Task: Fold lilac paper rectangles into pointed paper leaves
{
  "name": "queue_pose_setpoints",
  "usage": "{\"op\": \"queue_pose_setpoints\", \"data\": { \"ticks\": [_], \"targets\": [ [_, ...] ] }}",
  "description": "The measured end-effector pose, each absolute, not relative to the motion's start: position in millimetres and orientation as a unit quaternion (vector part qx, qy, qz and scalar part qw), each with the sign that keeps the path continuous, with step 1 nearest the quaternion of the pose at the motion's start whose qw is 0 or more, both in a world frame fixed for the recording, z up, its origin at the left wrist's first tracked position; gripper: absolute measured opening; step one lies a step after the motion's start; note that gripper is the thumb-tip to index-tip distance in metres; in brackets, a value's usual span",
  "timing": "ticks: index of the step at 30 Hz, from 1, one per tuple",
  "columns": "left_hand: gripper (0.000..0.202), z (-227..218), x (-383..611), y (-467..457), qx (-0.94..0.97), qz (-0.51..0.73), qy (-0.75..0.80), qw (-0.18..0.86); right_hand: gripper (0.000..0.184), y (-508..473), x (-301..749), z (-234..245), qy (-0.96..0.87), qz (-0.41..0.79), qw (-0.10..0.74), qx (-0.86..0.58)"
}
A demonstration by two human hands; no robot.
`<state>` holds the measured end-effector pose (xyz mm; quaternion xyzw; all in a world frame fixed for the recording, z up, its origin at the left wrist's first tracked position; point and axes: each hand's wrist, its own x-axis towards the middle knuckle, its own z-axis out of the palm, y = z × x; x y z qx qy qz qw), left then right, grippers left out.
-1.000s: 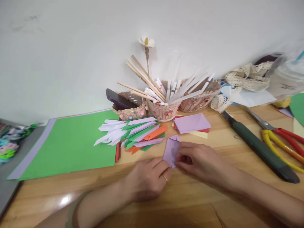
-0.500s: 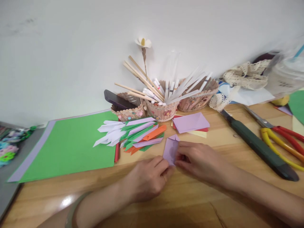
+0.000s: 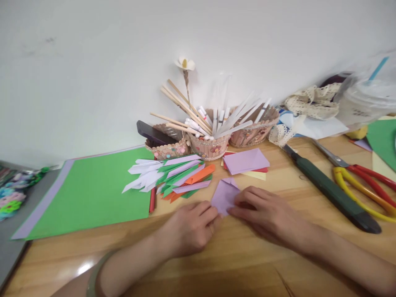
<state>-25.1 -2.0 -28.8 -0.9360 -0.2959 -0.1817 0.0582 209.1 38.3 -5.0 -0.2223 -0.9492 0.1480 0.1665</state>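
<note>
A small lilac paper piece (image 3: 223, 194), partly folded, lies on the wooden table (image 3: 241, 264) just in front of me. My left hand (image 3: 190, 228) is curled, its fingertips pinching the paper's near-left corner. My right hand (image 3: 264, 212) rests over the paper's right side, fingers pressed together on it. Behind the paper lies a fan of folded pointed strips (image 3: 173, 175) in white, green, lilac and orange. A stack of lilac, red and yellow paper squares (image 3: 246, 161) sits to the right of them.
A large green sheet (image 3: 89, 189) over a lilac one covers the left. Three stick-built baskets (image 3: 210, 144) with wooden sticks, pens and a phone (image 3: 153, 133) stand against the wall. A green-handled knife (image 3: 331, 189), scissors (image 3: 365, 181), lace (image 3: 309, 105) and a plastic cup (image 3: 366, 101) lie at right.
The lilac paper looks wider and flatter than before. My right hand's fingers have spread down over its right side; my left hand stays at its near-left corner.
</note>
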Motion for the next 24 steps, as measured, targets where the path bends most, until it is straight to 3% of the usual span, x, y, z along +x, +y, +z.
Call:
{"op": "queue_pose_setpoints", "data": {
  "ticks": [6, 11, 14, 18, 24],
  "targets": [
    [0.016, -24, -29, 7, -0.914, -0.189, -0.329, 0.144, 0.026, 19, 194, -2, -0.963, 0.119, 0.113, -0.215],
    [0.020, -24, -25, 4, -0.914, -0.229, -0.320, 0.103, 0.031, 14, 181, -3, -0.953, 0.109, 0.103, -0.262],
    [0.022, -24, -24, 4, -0.916, -0.227, -0.319, 0.091, 0.022, 21, 185, 0, -0.935, 0.157, 0.130, -0.290],
    [0.027, -22, -25, 6, -0.921, -0.232, -0.299, 0.089, 0.026, 34, 193, 0, -0.884, 0.158, 0.163, -0.409],
    [0.026, -22, -27, 7, -0.926, -0.227, -0.289, 0.084, 0.014, 46, 185, 2, -0.836, 0.211, 0.122, -0.492]
  ]
}}
